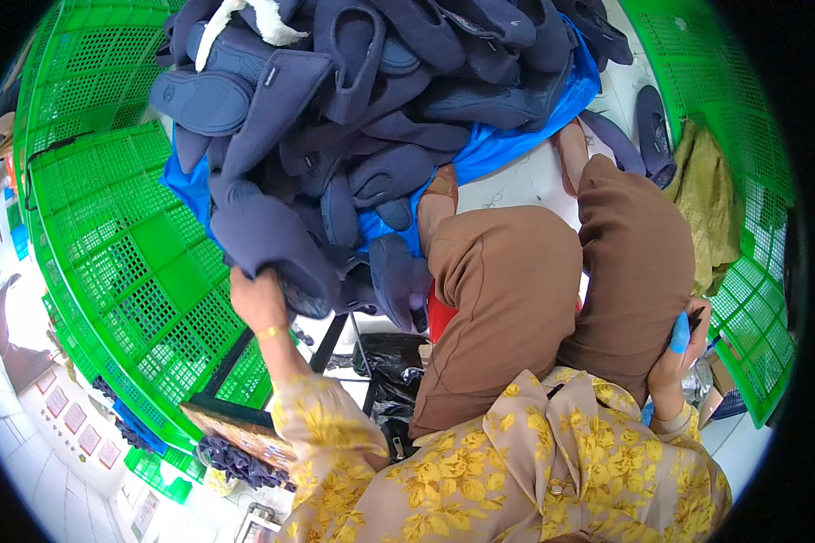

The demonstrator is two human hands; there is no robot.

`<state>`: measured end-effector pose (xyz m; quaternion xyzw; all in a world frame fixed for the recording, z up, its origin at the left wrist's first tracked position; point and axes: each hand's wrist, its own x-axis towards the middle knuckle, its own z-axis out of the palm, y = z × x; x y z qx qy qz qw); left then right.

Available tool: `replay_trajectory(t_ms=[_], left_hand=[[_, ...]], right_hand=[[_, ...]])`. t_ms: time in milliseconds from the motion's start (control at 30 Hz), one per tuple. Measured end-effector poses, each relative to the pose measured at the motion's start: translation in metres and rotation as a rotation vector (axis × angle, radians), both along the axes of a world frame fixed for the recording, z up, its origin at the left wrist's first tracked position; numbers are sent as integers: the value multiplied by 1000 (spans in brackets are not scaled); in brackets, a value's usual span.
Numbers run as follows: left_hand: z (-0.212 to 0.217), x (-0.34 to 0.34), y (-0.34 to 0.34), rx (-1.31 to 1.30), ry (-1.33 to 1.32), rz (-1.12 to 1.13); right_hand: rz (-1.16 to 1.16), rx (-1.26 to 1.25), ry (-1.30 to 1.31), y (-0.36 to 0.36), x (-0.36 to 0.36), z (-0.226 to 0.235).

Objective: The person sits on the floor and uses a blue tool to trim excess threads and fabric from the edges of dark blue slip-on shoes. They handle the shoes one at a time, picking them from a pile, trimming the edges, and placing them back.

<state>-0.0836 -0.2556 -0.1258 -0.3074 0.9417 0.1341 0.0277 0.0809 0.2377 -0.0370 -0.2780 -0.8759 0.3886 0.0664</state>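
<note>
A heap of dark navy slipper pieces [380, 81] lies on a blue plastic sheet [516, 136] in front of my knees. My left hand [255, 299] reaches to the heap's near left edge and grips one navy slipper piece [263, 235]. My right hand [679, 348] rests by my right knee, with blue covers on the fingertips, closed on a small dark tool [695, 319]. My legs in brown trousers [507, 290] fill the middle, feet toward the heap.
Green plastic crates [127, 253] stand at the left and another green crate [743, 136] at the right. An olive cloth [706, 199] lies by the right crate. Two loose navy soles [652, 127] sit on the white floor. A black bag [389, 357] lies under my left knee.
</note>
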Motion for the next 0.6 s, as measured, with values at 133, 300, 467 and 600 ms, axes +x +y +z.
replay_trajectory(t_ms=[133,300,467,600], left_hand=[[24,73,26,28,41,-74],[-87,176,54,16,-254,-378],[-186,166,79,25,-567,-268],[-181,137,72,1,-607,-145]], right_hand=[[-1,-33,-11,5,4,-1],[10,-8,15,10,7,-7],[15,-8,13,8,4,-6],[19,36,15,7,5,-4]])
